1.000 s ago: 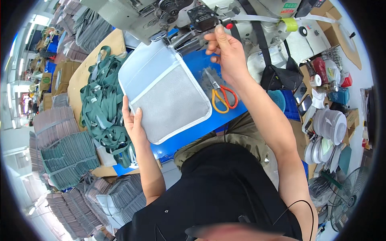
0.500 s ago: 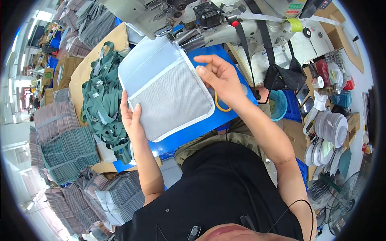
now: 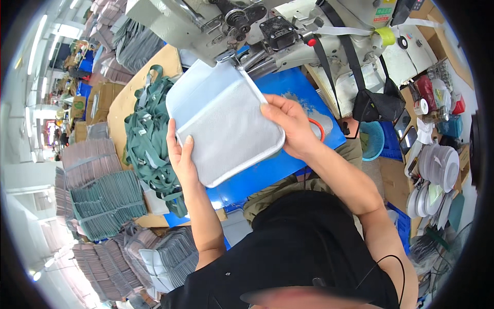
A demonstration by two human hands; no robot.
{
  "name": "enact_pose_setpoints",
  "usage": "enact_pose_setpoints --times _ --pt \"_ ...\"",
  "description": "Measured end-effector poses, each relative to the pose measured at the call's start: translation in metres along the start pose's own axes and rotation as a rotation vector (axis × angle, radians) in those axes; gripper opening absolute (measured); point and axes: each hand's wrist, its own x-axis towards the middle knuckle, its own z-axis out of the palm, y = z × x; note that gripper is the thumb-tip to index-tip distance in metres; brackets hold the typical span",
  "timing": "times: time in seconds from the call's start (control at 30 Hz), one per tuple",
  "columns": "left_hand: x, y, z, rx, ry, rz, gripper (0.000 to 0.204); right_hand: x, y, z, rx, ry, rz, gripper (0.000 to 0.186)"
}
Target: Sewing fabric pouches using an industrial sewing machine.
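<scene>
A light grey rounded fabric panel (image 3: 231, 123) with a mesh pocket and pale edging lies flat between my hands, its far corner under the sewing machine head (image 3: 231, 61). My left hand (image 3: 183, 159) grips the panel's left edge, thumb on top and the other fingers partly beneath. At the right edge, my right hand (image 3: 292, 129) is closed on the panel, thumb on top. Under the panel is a blue work surface (image 3: 278, 85). An orange scissor-like handle loop (image 3: 321, 130) shows just beyond my right wrist, the rest hidden.
Tangled green straps (image 3: 149, 139) lie on the left of the table. Strapped bundles of fabric pieces (image 3: 108, 193) are stacked further left. On the right are a turquoise basket (image 3: 373, 140), a hanging black pouch (image 3: 378, 105) and white tape rolls (image 3: 437, 165).
My right hand has come down from above the panel's right edge and taken hold of it. The left hand keeps its grip. The whole view has shifted a little.
</scene>
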Motion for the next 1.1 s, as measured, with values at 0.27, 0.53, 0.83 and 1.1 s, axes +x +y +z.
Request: enact_pose_setpoints --times 0.27,0.53,0.83,1.1 --pt "0.063 0.001 -0.007 0.003 -0.042 0.022 0.065 0.05 -0.001 0.005 -0.063 0.022 -0.079 0.036" --pt "0.089 0.005 -0.007 -0.077 -0.028 0.003 0.076 0.011 -0.092 -0.01 -0.819 0.089 -0.663 0.025" --pt "0.078 -0.017 -0.01 -0.216 -0.008 -0.175 0.05 0.031 -0.405 -0.059 -1.722 0.826 -1.579 0.046" --pt "0.059 -0.02 0.001 -0.353 0.003 -0.246 0.056 0.071 -0.508 -0.102 -1.733 0.969 -0.693 0.046"
